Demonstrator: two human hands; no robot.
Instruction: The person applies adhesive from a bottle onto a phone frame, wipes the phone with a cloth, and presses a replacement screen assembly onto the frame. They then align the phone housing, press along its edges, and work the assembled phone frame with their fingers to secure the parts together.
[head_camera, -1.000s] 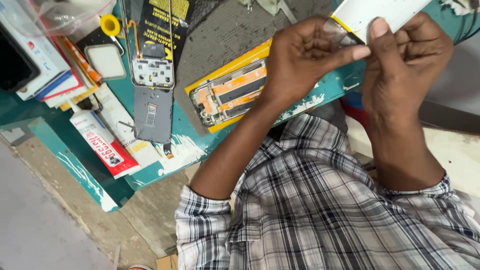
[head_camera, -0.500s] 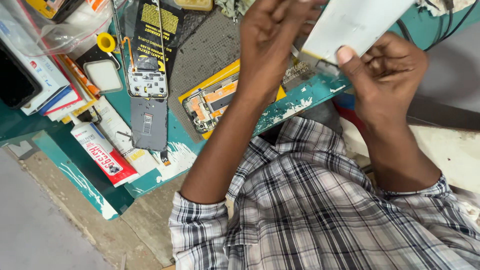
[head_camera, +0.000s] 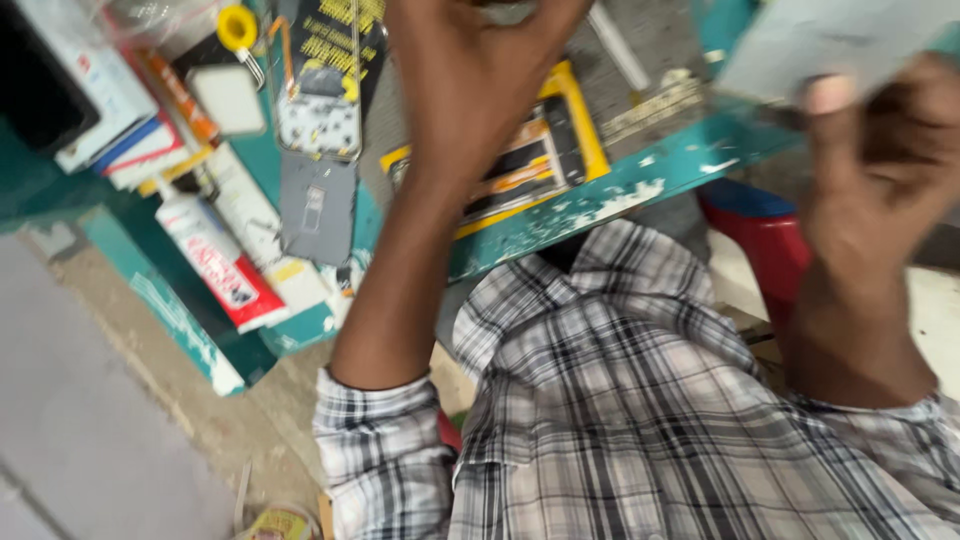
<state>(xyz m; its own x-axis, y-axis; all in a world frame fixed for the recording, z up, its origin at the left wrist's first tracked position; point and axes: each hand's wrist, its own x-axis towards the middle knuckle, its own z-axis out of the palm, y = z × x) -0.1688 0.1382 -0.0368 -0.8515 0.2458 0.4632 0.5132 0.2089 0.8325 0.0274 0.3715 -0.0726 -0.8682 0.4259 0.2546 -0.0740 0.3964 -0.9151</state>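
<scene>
- Since the earlier frame both hands are sitting closer and larger in view, and the pale flat sheet (head_camera: 835, 40) is now showing up at the top right corner, blurred.
- Right hand (head_camera: 880, 170) is gripping that sheet, thumb pressing on its lower edge; the sheet is staying above and just left of this hand.
- Left hand (head_camera: 480, 70) is hanging above the bench (head_camera: 640, 185) with fingers curling loosely; whether it is pinching anything, cannot tell, the fingertips are running out of frame.
- Risk, as a guess: a one-handed thumb grip could be letting the sheet slip or bend, and motion blur is hinting at fast moves.
- Below the left hand a yellow tray (head_camera: 560, 150) is lying on the teal, paint-chipped bench; left of it a grey phone back (head_camera: 317, 208), a white glue tube (head_camera: 215, 255), and stacked small boxes (head_camera: 95, 95).
- Bare concrete floor (head_camera: 90, 420) is spreading lower left; red stool (head_camera: 765, 235) is standing under the right hand.
</scene>
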